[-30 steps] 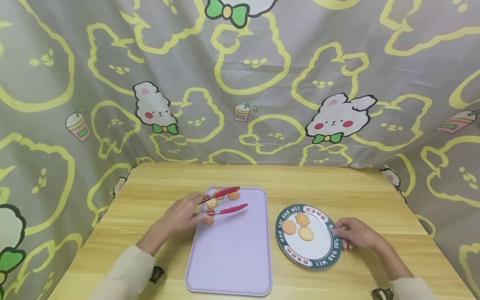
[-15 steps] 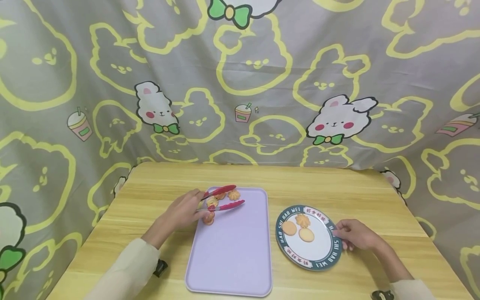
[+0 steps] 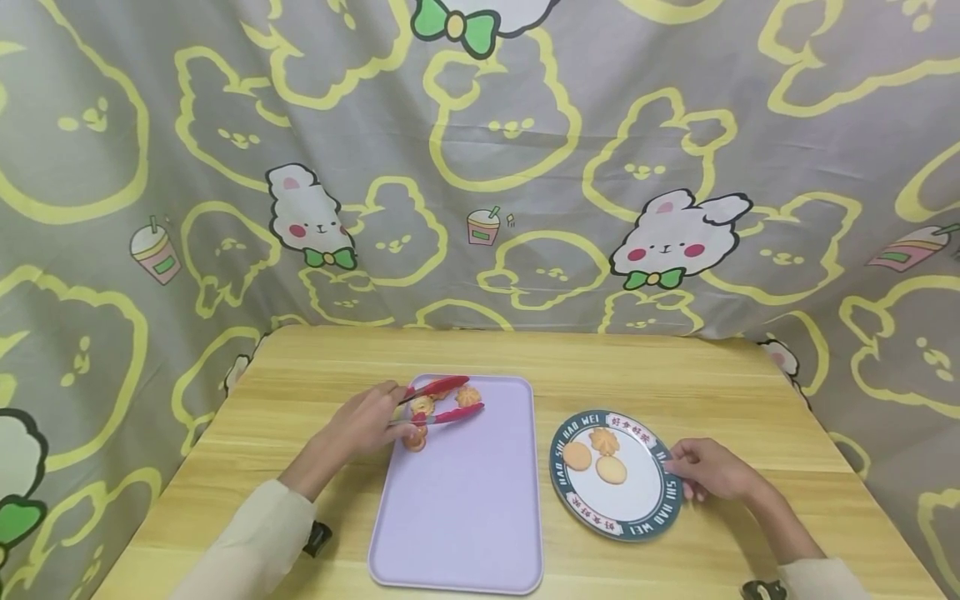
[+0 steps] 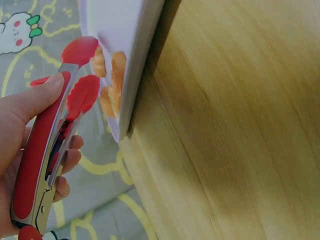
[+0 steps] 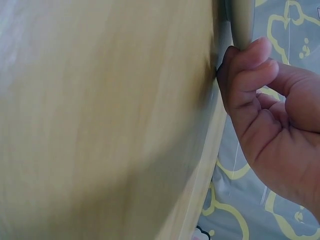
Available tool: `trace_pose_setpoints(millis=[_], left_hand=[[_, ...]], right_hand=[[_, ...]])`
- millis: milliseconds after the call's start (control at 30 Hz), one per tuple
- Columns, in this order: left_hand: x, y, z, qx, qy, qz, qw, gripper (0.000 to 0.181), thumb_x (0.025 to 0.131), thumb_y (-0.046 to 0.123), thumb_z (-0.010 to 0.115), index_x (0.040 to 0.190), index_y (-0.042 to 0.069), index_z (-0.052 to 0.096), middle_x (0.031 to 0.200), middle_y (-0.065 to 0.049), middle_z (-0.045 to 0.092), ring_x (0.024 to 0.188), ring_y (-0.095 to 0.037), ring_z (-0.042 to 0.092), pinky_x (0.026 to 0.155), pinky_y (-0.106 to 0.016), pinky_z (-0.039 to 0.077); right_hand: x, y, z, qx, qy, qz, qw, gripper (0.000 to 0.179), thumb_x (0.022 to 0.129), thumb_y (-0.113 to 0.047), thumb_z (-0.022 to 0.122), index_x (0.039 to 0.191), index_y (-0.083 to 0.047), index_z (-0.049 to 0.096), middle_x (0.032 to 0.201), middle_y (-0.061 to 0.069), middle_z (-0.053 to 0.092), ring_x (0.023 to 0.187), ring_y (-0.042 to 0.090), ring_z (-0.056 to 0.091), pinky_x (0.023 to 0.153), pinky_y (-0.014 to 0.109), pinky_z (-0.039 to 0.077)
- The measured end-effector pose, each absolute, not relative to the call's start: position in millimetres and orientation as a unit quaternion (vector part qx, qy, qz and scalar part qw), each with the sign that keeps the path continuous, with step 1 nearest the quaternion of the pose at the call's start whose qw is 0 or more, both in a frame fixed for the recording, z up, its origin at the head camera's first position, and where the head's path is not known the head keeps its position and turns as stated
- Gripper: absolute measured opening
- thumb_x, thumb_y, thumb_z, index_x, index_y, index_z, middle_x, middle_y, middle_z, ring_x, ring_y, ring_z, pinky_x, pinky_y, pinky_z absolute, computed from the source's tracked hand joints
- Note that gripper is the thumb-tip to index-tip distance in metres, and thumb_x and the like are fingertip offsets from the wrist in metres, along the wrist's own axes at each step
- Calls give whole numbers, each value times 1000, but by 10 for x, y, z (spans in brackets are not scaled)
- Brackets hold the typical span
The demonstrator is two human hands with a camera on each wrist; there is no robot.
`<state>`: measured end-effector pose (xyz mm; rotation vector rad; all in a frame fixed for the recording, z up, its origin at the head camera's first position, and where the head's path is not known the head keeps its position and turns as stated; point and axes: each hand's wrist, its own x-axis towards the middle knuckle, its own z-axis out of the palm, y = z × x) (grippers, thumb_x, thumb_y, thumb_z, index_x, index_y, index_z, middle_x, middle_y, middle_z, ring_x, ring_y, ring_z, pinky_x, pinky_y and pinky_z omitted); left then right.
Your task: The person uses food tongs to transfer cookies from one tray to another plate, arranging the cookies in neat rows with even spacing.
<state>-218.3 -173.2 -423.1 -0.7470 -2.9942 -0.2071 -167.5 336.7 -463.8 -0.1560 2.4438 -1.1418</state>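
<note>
My left hand point(image 3: 367, 423) grips red-and-metal tongs point(image 4: 37, 150), its thumb along one red handle in the left wrist view. The tongs' spread red tips reach over the far left of a lilac tray point(image 3: 457, 517). Between the tips, toward their ends, sits a fluted cookie point(image 3: 468, 396). More cookies, among them a round one point(image 3: 422, 406) and a browner one point(image 3: 415, 440), lie beside and partly under the tongs. With thumb and fingers my right hand point(image 3: 712, 468) pinches the right rim of a green-edged white plate point(image 3: 636, 500), which carries a fluted cookie point(image 3: 604, 442) and two smooth cookies point(image 3: 611, 470).
Tray and plate stand side by side on a wooden table point(image 3: 300, 533), a narrow strip of wood between them. A grey curtain point(image 3: 540, 292) with cartoon rabbits hangs behind the table and at both sides.
The tongs have shifted slightly left, so their tips now lie on either side of the far fluted cookie. My right hand and the plate have stayed in place.
</note>
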Motion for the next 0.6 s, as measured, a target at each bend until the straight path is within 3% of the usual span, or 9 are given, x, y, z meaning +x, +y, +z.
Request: trace_pose_setpoints(millis=[267, 433, 600], left_hand=[[-2201, -1743, -4255, -259, -964, -63, 28, 63, 82, 42, 71, 123, -4, 58, 118, -20, 62, 105, -32, 62, 90, -44, 52], [-2214, -1742, -4264, -275, -959, -57, 45, 56, 82, 39, 71, 118, -2, 60, 106, -12, 64, 91, -24, 64, 82, -39, 55], [-2206, -1746, -4271, -288, -954, -56, 61, 51, 81, 38, 72, 113, -1, 62, 91, -5, 61, 76, -14, 57, 71, -33, 53]], right_hand=[[-1677, 3365, -4631, -55, 880, -415, 223, 23, 94, -19, 57, 97, 4, 56, 62, 4, 58, 53, 12, 52, 48, 24, 47], [-1682, 3369, -4631, -58, 879, -417, 223, 23, 94, -19, 57, 97, 4, 56, 62, 4, 58, 52, 11, 52, 48, 25, 47], [-1684, 3374, -4637, -59, 879, -418, 223, 23, 94, -19, 57, 96, 4, 56, 62, 4, 58, 52, 11, 52, 48, 25, 47]])
